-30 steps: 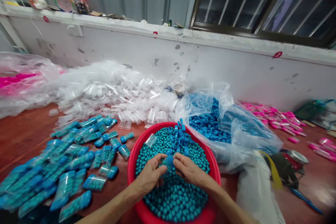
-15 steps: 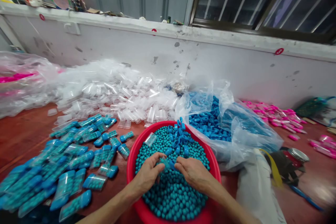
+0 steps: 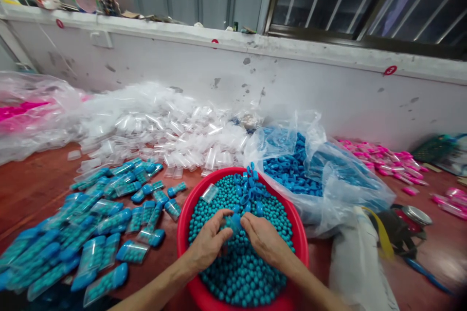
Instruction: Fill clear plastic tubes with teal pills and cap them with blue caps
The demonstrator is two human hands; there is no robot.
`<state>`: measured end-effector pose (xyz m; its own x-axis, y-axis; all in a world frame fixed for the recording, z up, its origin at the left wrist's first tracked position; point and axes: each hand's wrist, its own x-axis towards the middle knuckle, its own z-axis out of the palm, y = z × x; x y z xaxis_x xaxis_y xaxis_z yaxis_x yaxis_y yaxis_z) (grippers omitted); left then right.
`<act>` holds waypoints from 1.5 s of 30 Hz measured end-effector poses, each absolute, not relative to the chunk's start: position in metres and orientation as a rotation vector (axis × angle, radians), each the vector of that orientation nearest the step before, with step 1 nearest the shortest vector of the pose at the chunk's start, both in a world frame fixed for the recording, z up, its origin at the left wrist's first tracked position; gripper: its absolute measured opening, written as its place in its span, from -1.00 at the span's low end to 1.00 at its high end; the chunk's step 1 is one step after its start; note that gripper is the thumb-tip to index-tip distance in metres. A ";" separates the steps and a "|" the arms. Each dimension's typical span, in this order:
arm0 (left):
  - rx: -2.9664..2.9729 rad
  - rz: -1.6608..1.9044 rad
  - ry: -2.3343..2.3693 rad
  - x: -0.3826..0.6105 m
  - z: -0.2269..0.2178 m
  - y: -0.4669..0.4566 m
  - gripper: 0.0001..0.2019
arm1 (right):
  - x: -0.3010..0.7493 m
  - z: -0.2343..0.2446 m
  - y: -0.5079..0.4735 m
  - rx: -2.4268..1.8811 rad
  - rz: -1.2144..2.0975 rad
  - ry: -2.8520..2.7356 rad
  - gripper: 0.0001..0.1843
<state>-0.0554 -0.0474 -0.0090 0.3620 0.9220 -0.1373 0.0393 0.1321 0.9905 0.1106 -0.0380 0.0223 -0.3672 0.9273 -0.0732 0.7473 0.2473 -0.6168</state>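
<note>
Left hand (image 3: 204, 245): fingers closed round small clear container (image 3: 228, 224). Right hand (image 3: 264, 238): fingers pinched on blue cap (image 3: 237, 222). Below: red basin (image 3: 301, 235), teal beads (image 3: 242, 277).

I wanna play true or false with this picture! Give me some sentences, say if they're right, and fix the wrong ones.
The round beads are inside the red tub. True.
The filled cases have pink ends. False: the filled cases have blue ends.
The left hand and right hand are both over the tub. True.
The plastic bag right of the tub holds pink beads. False: that plastic bag holds blue pieces.
A clear case lies on the beads. True.
</note>
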 end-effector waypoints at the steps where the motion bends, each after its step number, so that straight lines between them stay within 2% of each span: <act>1: 1.277 0.829 0.998 -0.055 -0.009 -0.048 -0.62 | 0.109 0.022 -0.038 -1.553 0.813 -2.232 -0.68; 8: 1.203 0.821 0.976 -0.054 -0.009 -0.049 -0.53 | 0.107 0.015 -0.040 -1.475 0.956 -2.204 -0.65; 16: 1.215 0.904 1.075 -0.053 -0.006 -0.049 -0.72 | 0.100 0.015 -0.034 -1.382 0.885 -2.368 -0.67; 18: 1.203 0.929 1.094 -0.054 -0.006 -0.049 -0.73 | 0.098 0.016 -0.032 -1.333 1.083 -2.214 -0.66; 22: 1.165 0.886 1.028 -0.058 -0.005 -0.047 -0.67 | 0.110 0.022 -0.030 -1.181 1.841 -1.717 -0.70; 24: 1.152 0.864 0.992 -0.059 -0.006 -0.047 -0.66 | 0.120 0.026 -0.030 -1.082 1.994 -1.521 -0.70; 31: 1.295 0.790 0.940 -0.054 -0.002 -0.052 -0.74 | 0.123 0.026 -0.027 -1.204 1.697 -1.406 -0.73; 34: 1.369 0.798 0.979 -0.052 -0.001 -0.055 -0.75 | 0.112 0.025 -0.028 -1.289 1.481 -1.534 -0.79; 36: 1.349 0.823 1.019 -0.052 -0.001 -0.056 -0.69 | 0.106 0.025 -0.034 -1.313 1.254 -1.751 -0.77; 38: 1.317 0.855 1.044 -0.053 -0.002 -0.056 -0.62 | 0.102 0.024 -0.043 -1.318 1.043 -1.994 -0.62; 41: 1.301 0.920 1.027 -0.053 -0.003 -0.054 -0.57 | 0.096 0.017 -0.057 -1.415 0.975 -2.194 -0.07; 42: 1.288 0.938 1.004 -0.053 -0.003 -0.053 -0.56 | 0.094 0.014 -0.060 -1.464 0.993 -2.210 0.05; 43: 1.268 0.949 0.977 -0.052 -0.003 -0.053 -0.56 | 0.091 0.012 -0.063 -1.508 0.997 -2.202 0.11; 45: 1.232 0.967 0.931 -0.050 -0.003 -0.052 -0.54 | 0.085 0.009 -0.066 -1.559 0.962 -2.156 0.09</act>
<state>-0.0501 -0.0521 -0.0033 0.3223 0.9455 -0.0473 -0.0825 0.0778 0.9935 0.0853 -0.0664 0.0085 -0.3587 0.9242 -0.1312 0.7149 0.1817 -0.6752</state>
